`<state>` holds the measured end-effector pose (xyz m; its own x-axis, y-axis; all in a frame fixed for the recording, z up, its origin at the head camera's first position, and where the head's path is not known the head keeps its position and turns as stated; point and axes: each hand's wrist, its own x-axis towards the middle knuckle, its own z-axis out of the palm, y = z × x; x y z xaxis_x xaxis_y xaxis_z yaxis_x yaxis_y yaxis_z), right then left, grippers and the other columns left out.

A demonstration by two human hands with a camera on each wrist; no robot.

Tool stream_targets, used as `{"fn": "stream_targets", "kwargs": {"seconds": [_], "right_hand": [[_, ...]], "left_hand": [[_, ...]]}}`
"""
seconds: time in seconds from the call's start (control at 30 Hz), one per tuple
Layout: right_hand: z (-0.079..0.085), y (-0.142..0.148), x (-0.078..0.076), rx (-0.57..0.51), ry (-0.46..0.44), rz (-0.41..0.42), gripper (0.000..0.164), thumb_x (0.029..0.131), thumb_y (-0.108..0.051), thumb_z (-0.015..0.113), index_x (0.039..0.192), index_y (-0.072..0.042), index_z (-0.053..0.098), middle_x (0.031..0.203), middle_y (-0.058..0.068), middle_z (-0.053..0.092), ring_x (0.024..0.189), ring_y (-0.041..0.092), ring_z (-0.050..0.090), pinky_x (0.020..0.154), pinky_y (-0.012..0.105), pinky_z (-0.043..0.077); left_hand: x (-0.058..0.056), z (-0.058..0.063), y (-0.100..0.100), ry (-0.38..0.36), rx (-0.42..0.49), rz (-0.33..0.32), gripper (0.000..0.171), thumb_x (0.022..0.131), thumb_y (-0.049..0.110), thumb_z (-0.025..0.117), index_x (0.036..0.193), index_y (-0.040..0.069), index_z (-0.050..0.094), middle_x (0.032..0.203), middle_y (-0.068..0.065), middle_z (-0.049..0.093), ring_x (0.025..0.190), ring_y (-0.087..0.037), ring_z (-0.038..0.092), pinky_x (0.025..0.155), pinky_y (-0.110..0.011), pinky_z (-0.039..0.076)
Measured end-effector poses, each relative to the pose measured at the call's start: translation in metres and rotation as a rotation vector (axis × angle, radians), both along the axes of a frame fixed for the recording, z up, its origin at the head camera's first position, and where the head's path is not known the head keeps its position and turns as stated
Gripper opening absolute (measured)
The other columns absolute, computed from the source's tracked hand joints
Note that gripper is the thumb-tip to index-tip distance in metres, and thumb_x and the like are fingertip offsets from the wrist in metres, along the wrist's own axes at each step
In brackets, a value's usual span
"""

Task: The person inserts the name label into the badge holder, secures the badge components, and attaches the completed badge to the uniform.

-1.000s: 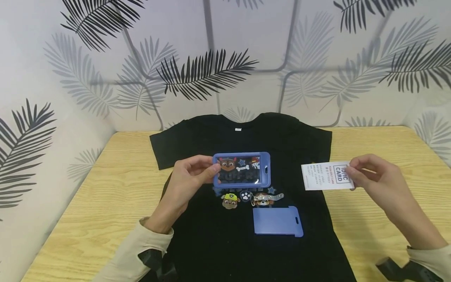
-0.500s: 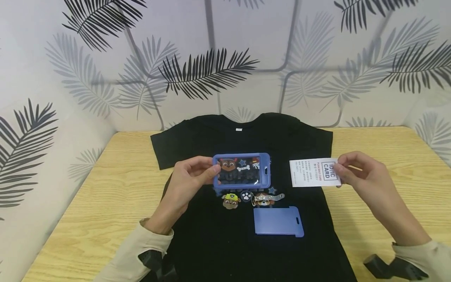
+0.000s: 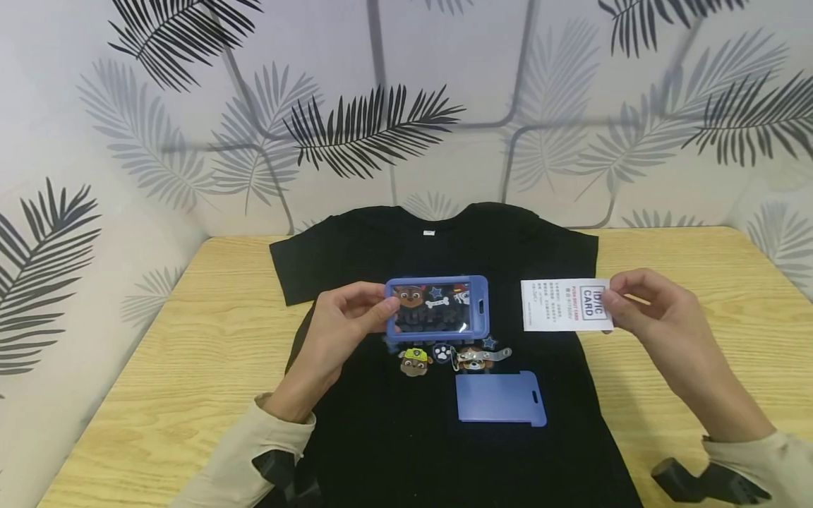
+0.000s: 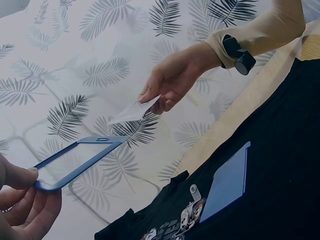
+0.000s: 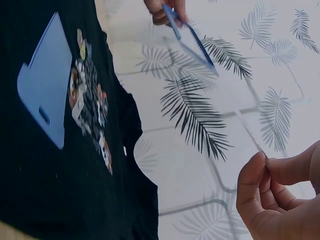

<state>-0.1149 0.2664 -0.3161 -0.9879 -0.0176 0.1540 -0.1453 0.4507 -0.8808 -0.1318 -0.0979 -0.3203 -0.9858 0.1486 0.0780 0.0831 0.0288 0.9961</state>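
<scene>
My left hand (image 3: pixel 336 331) pinches the left end of a blue badge holder frame (image 3: pixel 479 328), held level above a black T-shirt; the shirt's print shows through its window. In the left wrist view the frame (image 4: pixel 82 170) is tilted, thumb on top and fingers below. Off to the right, my right hand (image 3: pixel 667 331) pinches the right end of a white printed card (image 3: pixel 559 307) reading "ID/IC CARD". Card and frame are apart. Edge-on, the card (image 5: pixel 250 130) looks thin in the right wrist view. A blue cover plate (image 3: pixel 498 398) with a slot lies on the shirt.
The black T-shirt (image 3: pixel 394 451) is spread on a wooden table (image 3: pixel 184 339). A clear strap clip (image 3: pixel 485 355) lies on its cartoon dog print, above the cover plate. A leaf-patterned wall (image 3: pixel 444 169) stands behind the table.
My right hand has carried the card left, closer to the frame, and raised it slightly. The left hand and the frame have barely moved. The cover plate stays in place.
</scene>
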Motion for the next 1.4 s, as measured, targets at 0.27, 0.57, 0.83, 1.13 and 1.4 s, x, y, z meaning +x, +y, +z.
{"fn": "stream_targets", "kwargs": {"seconds": [0.27,0.57,0.83,1.13,1.4], "right_hand": [[0.001,-0.010,-0.001,-0.109,-0.007,0.044,0.014,0.096,-0.012,0.059,0.108,-0.005,0.056,0.111,0.001,0.055,0.082,0.010,0.062,0.074,0.015,0.052],[0.005,-0.032,-0.002,-0.138,-0.010,0.073,0.018,0.097,-0.015,0.060,0.110,-0.004,0.055,0.112,0.007,0.053,0.087,0.013,0.061,0.079,0.017,0.053],[0.004,-0.039,-0.001,-0.216,-0.029,0.092,0.016,0.096,-0.014,0.060,0.108,-0.004,0.055,0.106,0.008,0.052,0.086,0.013,0.061,0.079,0.016,0.053],[0.002,-0.052,-0.003,-0.268,0.005,0.084,0.014,0.096,-0.010,0.060,0.108,-0.004,0.056,0.106,0.006,0.055,0.088,0.015,0.059,0.077,0.016,0.052],[0.004,-0.065,-0.002,-0.325,0.018,0.059,0.012,0.097,-0.011,0.058,0.106,-0.004,0.055,0.105,0.003,0.058,0.090,0.015,0.056,0.074,0.015,0.049]], "left_hand": [[-0.002,0.003,0.006,-0.008,0.012,-0.005,0.023,0.088,0.003,0.069,0.106,-0.010,0.065,0.088,-0.009,0.069,0.075,-0.014,0.065,0.075,-0.034,0.058],[-0.002,0.004,0.008,-0.008,0.000,-0.012,0.027,0.089,0.004,0.068,0.109,-0.012,0.063,0.092,-0.014,0.070,0.076,-0.016,0.066,0.075,-0.032,0.058],[-0.002,0.004,0.010,-0.014,0.003,-0.021,0.026,0.088,0.005,0.069,0.109,-0.010,0.064,0.093,-0.015,0.069,0.079,-0.017,0.067,0.076,-0.034,0.058],[-0.004,0.003,0.014,0.005,-0.007,-0.016,0.023,0.088,0.005,0.069,0.108,-0.007,0.066,0.093,-0.016,0.070,0.075,-0.017,0.068,0.075,-0.035,0.058],[-0.004,0.004,0.018,0.005,-0.019,-0.012,0.023,0.088,0.007,0.070,0.107,-0.006,0.066,0.093,-0.020,0.069,0.073,-0.015,0.067,0.076,-0.034,0.058]]}}
